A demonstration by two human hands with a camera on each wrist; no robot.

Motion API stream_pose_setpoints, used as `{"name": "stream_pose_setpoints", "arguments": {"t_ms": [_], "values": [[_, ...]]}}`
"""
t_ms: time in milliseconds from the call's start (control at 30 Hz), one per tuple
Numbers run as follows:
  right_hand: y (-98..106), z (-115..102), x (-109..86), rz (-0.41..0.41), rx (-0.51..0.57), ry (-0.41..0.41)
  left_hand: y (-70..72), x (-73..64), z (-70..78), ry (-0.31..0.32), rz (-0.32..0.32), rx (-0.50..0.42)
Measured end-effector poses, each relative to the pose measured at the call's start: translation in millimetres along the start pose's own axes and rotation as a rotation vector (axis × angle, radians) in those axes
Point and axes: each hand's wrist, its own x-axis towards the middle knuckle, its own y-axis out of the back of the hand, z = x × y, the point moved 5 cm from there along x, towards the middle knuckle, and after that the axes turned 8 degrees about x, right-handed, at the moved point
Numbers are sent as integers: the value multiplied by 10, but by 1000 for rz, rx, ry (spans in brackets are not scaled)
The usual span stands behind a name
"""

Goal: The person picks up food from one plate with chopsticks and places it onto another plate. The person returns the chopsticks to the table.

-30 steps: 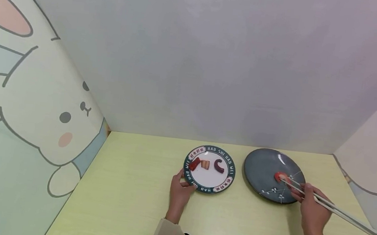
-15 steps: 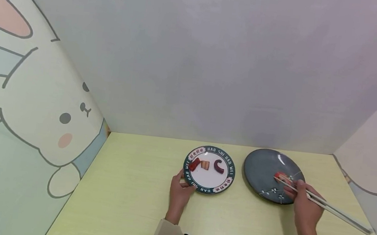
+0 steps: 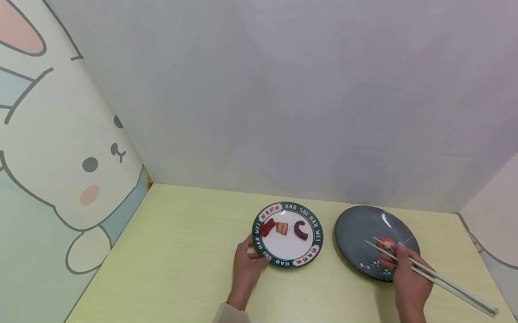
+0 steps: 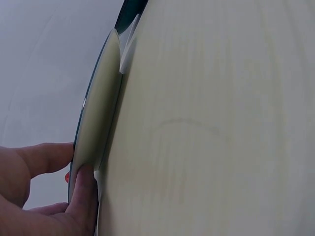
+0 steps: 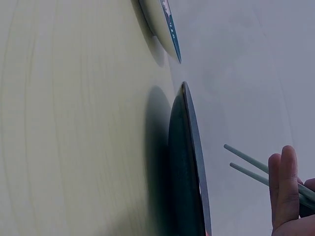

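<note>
My left hand (image 3: pixel 248 265) pinches the near-left rim of a small white plate (image 3: pixel 285 246) with a green lettered border; in the left wrist view its fingers lie on both sides of the rim. On this plate are a glossy red strip (image 3: pixel 268 227), a layered pork-belly-like piece (image 3: pixel 282 228) and a dark curved piece (image 3: pixel 301 231). A pair of pale chopsticks (image 3: pixel 458 291) is held in my right hand (image 3: pixel 411 285) over a dark blue-grey plate (image 3: pixel 356 227). Their tips are apart with nothing between them in the right wrist view. A red piece (image 3: pixel 385 246) lies on the dark plate, partly behind the chopsticks.
Both plates stand near the back of a pale yellow table (image 3: pixel 172 263). Behind them rises a grey-white wall (image 3: pixel 265 104). Side panels with cartoon drawings (image 3: pixel 49 171) bound the table at left and right.
My right hand and the chopsticks have moved left; the tips now reach past the red piece, which stays on the dark plate. The left hand and small plate have not visibly moved.
</note>
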Motion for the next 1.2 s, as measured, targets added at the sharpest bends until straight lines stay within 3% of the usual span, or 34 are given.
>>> {"name": "stream_pose_setpoints", "arguments": {"t_ms": [267,800,1200], "values": [[-66,24,-19,-23,-48,4,3,-3,-9,-11,2,3],[-249,122,-79,-73,22,38,9,-20,10,-8,3,-6],[-428,202,-157,-136,-60,91,18,-46,40,-4,0,-11]]}}
